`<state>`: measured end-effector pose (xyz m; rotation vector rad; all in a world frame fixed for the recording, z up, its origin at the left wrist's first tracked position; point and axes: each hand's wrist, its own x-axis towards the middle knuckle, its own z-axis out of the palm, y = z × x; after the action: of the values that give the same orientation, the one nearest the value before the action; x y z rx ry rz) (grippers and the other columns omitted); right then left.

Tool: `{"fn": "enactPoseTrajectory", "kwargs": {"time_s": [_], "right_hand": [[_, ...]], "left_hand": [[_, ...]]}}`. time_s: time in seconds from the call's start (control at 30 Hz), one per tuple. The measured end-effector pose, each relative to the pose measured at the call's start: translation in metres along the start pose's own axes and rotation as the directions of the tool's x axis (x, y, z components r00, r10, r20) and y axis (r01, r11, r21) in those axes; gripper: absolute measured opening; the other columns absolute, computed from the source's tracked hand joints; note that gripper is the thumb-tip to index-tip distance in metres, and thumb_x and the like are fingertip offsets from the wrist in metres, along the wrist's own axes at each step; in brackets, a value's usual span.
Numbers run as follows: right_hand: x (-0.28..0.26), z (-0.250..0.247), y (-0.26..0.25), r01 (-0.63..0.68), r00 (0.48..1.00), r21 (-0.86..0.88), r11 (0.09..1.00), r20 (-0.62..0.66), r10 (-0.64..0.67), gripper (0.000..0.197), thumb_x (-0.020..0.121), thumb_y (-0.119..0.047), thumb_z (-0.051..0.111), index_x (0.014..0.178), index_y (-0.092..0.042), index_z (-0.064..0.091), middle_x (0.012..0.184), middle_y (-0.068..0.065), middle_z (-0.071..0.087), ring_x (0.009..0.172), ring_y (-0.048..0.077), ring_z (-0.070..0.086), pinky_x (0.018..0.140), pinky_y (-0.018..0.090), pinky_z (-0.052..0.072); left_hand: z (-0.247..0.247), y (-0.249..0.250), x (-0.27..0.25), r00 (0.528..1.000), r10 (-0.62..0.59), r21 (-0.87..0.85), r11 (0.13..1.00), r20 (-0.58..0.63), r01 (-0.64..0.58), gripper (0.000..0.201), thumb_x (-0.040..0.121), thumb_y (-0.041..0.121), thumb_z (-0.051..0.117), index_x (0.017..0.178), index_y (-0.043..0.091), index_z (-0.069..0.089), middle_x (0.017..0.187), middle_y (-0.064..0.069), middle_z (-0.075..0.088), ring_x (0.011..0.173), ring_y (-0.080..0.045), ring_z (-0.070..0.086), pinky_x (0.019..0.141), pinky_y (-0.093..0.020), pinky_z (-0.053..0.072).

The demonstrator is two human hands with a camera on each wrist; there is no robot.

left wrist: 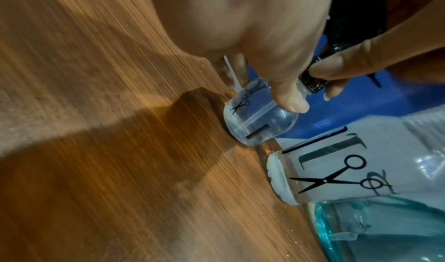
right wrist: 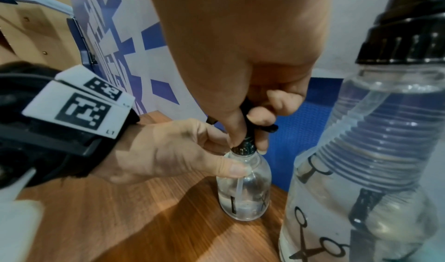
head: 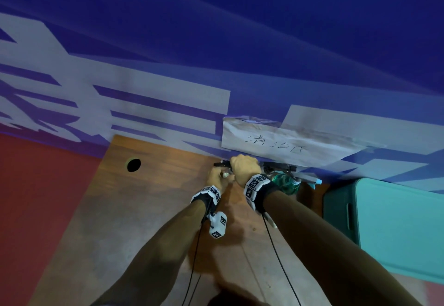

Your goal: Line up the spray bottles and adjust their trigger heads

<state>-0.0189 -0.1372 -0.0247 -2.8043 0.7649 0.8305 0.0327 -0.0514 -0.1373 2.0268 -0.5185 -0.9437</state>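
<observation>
A small clear spray bottle (right wrist: 243, 190) with printed scissors stands on the wooden table (head: 125, 209) by the wall. My left hand (head: 216, 179) holds its body, thumb (left wrist: 292, 99) on the shoulder. From above, my right hand (head: 245, 167) grips the bottle's black spray cap (right wrist: 244, 148), and its fingertips (left wrist: 334, 66) pinch the ribbed collar (left wrist: 312, 83). The dip tube (left wrist: 250, 120) shows inside the small bottle (left wrist: 260, 119), which holds a little clear liquid. In the head view both hands hide it.
A taller clear spray bottle (right wrist: 361, 171) with a black head (right wrist: 404, 41) stands just right of the small one, beside a bottle of teal liquid (left wrist: 385, 228). A teal bin (head: 384, 228) sits at the right, a handwritten paper sign (head: 283, 142) hangs on the blue-white wall, and a cable hole (head: 133, 165) lies left.
</observation>
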Motion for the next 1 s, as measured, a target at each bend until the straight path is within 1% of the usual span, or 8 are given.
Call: {"fn": "enactPoseTrajectory", "kwargs": {"time_s": [0.07, 0.2, 0.3, 0.37, 0.5, 0.67, 0.8, 1.0], "right_hand": [[-0.002, -0.001, -0.003, -0.013, 1.0, -0.004, 1.0, -0.001, 0.013, 0.032, 0.087, -0.014, 0.066, 0.118, -0.011, 0.059, 0.117, 0.01, 0.064, 0.105, 0.032, 0.065, 0.079, 0.043, 0.052], [0.002, 0.003, -0.005, -0.011, 1.0, -0.019, 1.0, -0.005, 0.011, 0.032, 0.087, -0.009, 0.064, 0.118, -0.013, 0.06, 0.115, 0.008, 0.066, 0.104, 0.031, 0.066, 0.078, 0.042, 0.052], [0.003, 0.006, -0.006, -0.022, 1.0, -0.017, 1.0, -0.018, 0.022, 0.027, 0.089, -0.012, 0.063, 0.116, -0.015, 0.061, 0.113, 0.006, 0.066, 0.103, 0.03, 0.066, 0.08, 0.043, 0.054], [0.005, 0.01, -0.004, -0.018, 1.0, -0.009, 1.0, -0.015, 0.018, 0.025, 0.089, -0.016, 0.064, 0.114, -0.015, 0.061, 0.111, 0.005, 0.067, 0.104, 0.03, 0.066, 0.079, 0.041, 0.053], [0.008, 0.019, 0.001, -0.013, 0.999, 0.037, 0.999, -0.039, 0.014, 0.023, 0.088, -0.017, 0.059, 0.111, -0.016, 0.059, 0.108, 0.005, 0.067, 0.101, 0.03, 0.066, 0.075, 0.036, 0.05], [0.011, 0.026, 0.0, -0.04, 0.996, 0.088, 0.995, -0.073, 0.047, 0.025, 0.087, -0.018, 0.06, 0.112, -0.017, 0.056, 0.105, 0.005, 0.067, 0.099, 0.031, 0.066, 0.075, 0.039, 0.054], [0.014, 0.031, 0.001, -0.068, 0.996, 0.097, 0.993, -0.058, 0.074, 0.029, 0.085, -0.017, 0.062, 0.113, -0.018, 0.057, 0.11, 0.005, 0.066, 0.105, 0.031, 0.064, 0.078, 0.039, 0.054], [0.012, 0.042, 0.001, -0.064, 0.983, 0.11, 0.992, -0.162, 0.082, 0.029, 0.094, -0.026, 0.057, 0.119, -0.013, 0.056, 0.109, 0.008, 0.067, 0.103, 0.032, 0.063, 0.077, 0.037, 0.05]], "left_hand": [[0.002, 0.003, -0.003, 0.999, 0.01, -0.065, 0.998, -0.045, -0.013, 0.038, 0.077, -0.022, 0.052, 0.056, 0.01, 0.054, 0.056, 0.01, 0.048, 0.047, 0.003, 0.041, 0.057, -0.023, 0.034], [-0.01, 0.005, -0.008, 0.995, -0.081, 0.098, 0.992, 0.056, 0.075, 0.019, 0.084, 0.007, 0.068, 0.088, 0.022, 0.058, 0.081, 0.005, 0.056, 0.069, -0.007, 0.051, 0.068, -0.022, 0.043], [-0.008, 0.006, -0.012, 0.999, -0.012, 0.002, 1.0, 0.053, 0.012, 0.025, 0.079, 0.003, 0.067, 0.077, 0.027, 0.059, 0.078, 0.003, 0.055, 0.071, -0.011, 0.047, 0.07, -0.026, 0.04], [-0.005, 0.007, -0.015, 0.999, 0.036, -0.145, 0.989, -0.01, -0.037, 0.038, 0.072, -0.011, 0.062, 0.057, 0.024, 0.058, 0.064, 0.01, 0.052, 0.058, 0.0, 0.041, 0.061, -0.024, 0.036], [0.0, 0.001, -0.015, 0.999, 0.037, -0.161, 0.986, -0.031, -0.042, 0.034, 0.074, -0.015, 0.064, 0.064, 0.018, 0.063, 0.062, 0.017, 0.055, 0.052, 0.011, 0.045, 0.059, -0.015, 0.038], [-0.004, 0.001, -0.01, 1.0, 0.006, -0.113, 0.994, 0.022, -0.003, 0.018, 0.074, 0.003, 0.067, 0.072, 0.02, 0.072, 0.07, 0.007, 0.06, 0.068, -0.009, 0.048, 0.07, -0.027, 0.043], [-0.006, 0.0, -0.01, 0.996, 0.085, -0.122, 0.989, 0.012, -0.083, 0.014, 0.077, -0.006, 0.068, 0.07, 0.006, 0.07, 0.069, 0.0, 0.063, 0.064, -0.011, 0.047, 0.06, -0.021, 0.043], [-0.001, -0.009, -0.007, 1.0, 0.014, -0.059, 0.998, 0.005, -0.014, 0.018, 0.076, 0.01, 0.069, 0.071, 0.028, 0.073, 0.072, 0.006, 0.074, 0.067, -0.009, 0.06, 0.068, -0.026, 0.053]]}}
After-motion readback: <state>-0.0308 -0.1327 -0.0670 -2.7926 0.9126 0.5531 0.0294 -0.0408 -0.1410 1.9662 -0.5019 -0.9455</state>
